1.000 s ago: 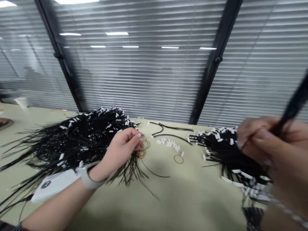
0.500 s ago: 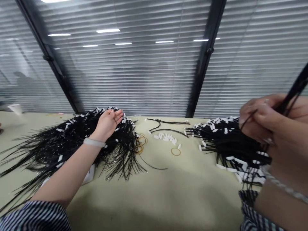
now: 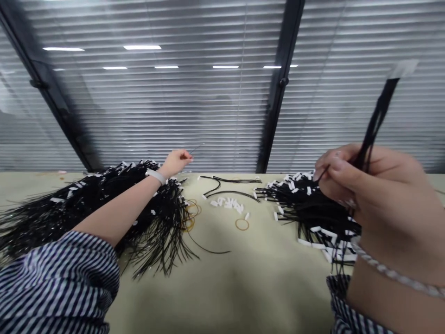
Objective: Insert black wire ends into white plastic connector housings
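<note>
Near the middle of the frame, the left hand (image 3: 174, 163) is reaching over the far edge of the counter (image 3: 194, 297), its grip pinching narrow on a thin strand (image 3: 197, 148) that is pointing up and to the right. On the right side, the right hand (image 3: 385, 190) is holding a bundle (image 3: 378, 111) of black wires in a curled grip; the bundle is tilting slightly right, a white end piece (image 3: 403, 68) topping it in the upper right.

A black pile (image 3: 69, 208) is spreading across the left of the frame, the left forearm crossing above it. A second pile (image 3: 313, 208) is lying at centre right, just beside the right hand. Between them, loose wires (image 3: 238, 180) are lying near the far edge, with white pieces (image 3: 229, 203) clustering just below. Yellow rings (image 3: 189, 227) are sitting beside the left pile, and a single ring (image 3: 242, 230) is resting nearer the middle. Blinds (image 3: 167, 102) are filling the upper frame.
</note>
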`<state>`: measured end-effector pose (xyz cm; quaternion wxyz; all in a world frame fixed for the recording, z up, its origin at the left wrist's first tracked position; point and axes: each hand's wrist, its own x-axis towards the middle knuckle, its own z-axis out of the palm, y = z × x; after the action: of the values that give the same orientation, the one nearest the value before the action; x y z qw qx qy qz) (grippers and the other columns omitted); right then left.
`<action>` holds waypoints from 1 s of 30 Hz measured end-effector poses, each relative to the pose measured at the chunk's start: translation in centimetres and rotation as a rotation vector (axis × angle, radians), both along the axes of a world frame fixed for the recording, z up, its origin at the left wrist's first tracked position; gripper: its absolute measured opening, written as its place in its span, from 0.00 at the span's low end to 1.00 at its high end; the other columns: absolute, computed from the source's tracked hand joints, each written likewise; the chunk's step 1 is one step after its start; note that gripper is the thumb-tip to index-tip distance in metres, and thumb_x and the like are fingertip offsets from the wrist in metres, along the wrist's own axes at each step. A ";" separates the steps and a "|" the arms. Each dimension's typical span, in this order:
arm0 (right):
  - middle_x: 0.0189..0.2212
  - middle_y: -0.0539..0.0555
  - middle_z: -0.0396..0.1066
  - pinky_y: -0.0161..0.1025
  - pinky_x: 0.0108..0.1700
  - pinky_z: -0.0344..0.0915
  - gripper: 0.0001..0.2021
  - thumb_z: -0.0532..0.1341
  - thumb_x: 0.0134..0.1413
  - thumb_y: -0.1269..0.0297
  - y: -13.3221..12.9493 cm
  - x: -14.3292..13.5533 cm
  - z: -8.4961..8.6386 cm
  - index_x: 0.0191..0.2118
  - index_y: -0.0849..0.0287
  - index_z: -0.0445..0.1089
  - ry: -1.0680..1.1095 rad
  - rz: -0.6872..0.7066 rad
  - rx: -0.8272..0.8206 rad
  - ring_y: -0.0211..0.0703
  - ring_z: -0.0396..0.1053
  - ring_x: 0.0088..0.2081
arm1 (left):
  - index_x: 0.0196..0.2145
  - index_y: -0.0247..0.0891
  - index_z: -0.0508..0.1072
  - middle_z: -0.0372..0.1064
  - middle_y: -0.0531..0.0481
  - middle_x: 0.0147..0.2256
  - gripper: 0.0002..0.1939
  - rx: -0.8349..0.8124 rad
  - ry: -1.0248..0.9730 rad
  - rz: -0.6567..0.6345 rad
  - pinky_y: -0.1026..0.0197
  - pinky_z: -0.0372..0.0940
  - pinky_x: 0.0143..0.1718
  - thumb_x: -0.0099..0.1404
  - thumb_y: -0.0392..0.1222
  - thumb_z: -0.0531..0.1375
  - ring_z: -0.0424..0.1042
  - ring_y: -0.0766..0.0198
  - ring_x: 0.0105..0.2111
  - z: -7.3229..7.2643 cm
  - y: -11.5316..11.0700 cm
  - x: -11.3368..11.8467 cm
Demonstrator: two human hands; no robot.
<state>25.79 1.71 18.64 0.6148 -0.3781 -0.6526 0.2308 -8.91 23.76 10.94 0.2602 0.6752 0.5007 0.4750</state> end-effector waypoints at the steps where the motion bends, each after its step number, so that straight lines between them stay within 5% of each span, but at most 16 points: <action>1: 0.12 0.46 0.55 0.29 0.16 0.45 0.08 0.62 0.47 0.60 0.0 0.0 0.0 0.26 0.60 0.67 -0.004 0.004 -0.010 0.29 0.51 0.16 | 0.42 0.33 0.68 0.67 0.46 0.41 0.11 -0.030 0.038 -0.017 0.53 0.66 0.39 0.63 0.40 0.56 0.69 0.61 0.39 -0.7 0.2 0.1; 6: 0.12 0.45 0.53 0.29 0.15 0.45 0.10 0.62 0.47 0.59 0.2 0.2 0.1 0.25 0.60 0.67 -0.020 0.020 -0.027 0.28 0.49 0.15 | 0.44 0.32 0.67 0.66 0.47 0.43 0.15 -0.184 0.123 -0.088 0.53 0.66 0.39 0.63 0.43 0.55 0.69 0.57 0.40 -4.9 -0.5 1.1; 9: 0.13 0.46 0.55 0.29 0.16 0.45 0.09 0.62 0.48 0.60 0.1 0.5 0.1 0.26 0.60 0.68 -0.026 0.004 0.000 0.28 0.50 0.16 | 0.43 0.32 0.68 0.67 0.48 0.41 0.15 -0.257 0.096 -0.116 0.54 0.67 0.38 0.63 0.44 0.55 0.69 0.57 0.38 -5.8 -1.1 1.1; 15: 0.13 0.46 0.55 0.30 0.15 0.44 0.07 0.61 0.49 0.62 0.4 0.2 -0.1 0.26 0.59 0.68 -0.014 0.036 0.003 0.28 0.49 0.15 | 0.40 0.32 0.68 0.69 0.47 0.37 0.12 -0.258 -0.139 -0.070 0.56 0.67 0.36 0.64 0.43 0.55 0.70 0.64 0.34 -2.0 -1.7 0.2; 20: 0.18 0.47 0.62 0.28 0.17 0.48 0.08 0.61 0.49 0.60 2.3 -3.4 -1.7 0.26 0.60 0.68 -0.223 0.161 -0.088 0.27 0.51 0.17 | 0.37 0.35 0.69 0.71 0.44 0.38 0.16 -0.190 -0.372 -0.187 0.53 0.66 0.42 0.63 0.50 0.53 0.72 0.61 0.35 0.6 -7.3 4.1; 25: 0.18 0.47 0.62 0.29 0.24 0.54 0.12 0.57 0.51 0.61 4.5 -7.8 -4.5 0.23 0.62 0.68 -0.474 0.232 -0.194 0.30 0.57 0.22 | 0.36 0.36 0.72 0.73 0.43 0.38 0.18 -0.242 -0.418 -0.469 0.53 0.66 0.43 0.59 0.53 0.56 0.73 0.56 0.38 0.1 -15.1 9.3; 30: 0.23 0.49 0.65 0.29 0.30 0.59 0.19 0.47 0.58 0.54 4.3 -8.8 -5.9 0.29 0.62 0.67 -0.418 0.189 -0.201 0.31 0.62 0.27 | 0.48 0.43 0.66 0.74 0.48 0.37 0.20 -0.253 -0.323 -0.409 0.53 0.67 0.43 0.57 0.45 0.59 0.74 0.58 0.36 -1.4 -17.9 10.1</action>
<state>17.03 5.96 12.77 0.4015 -0.4141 -0.7718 0.2678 1.16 5.84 9.59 0.5090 0.6400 0.3616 0.4478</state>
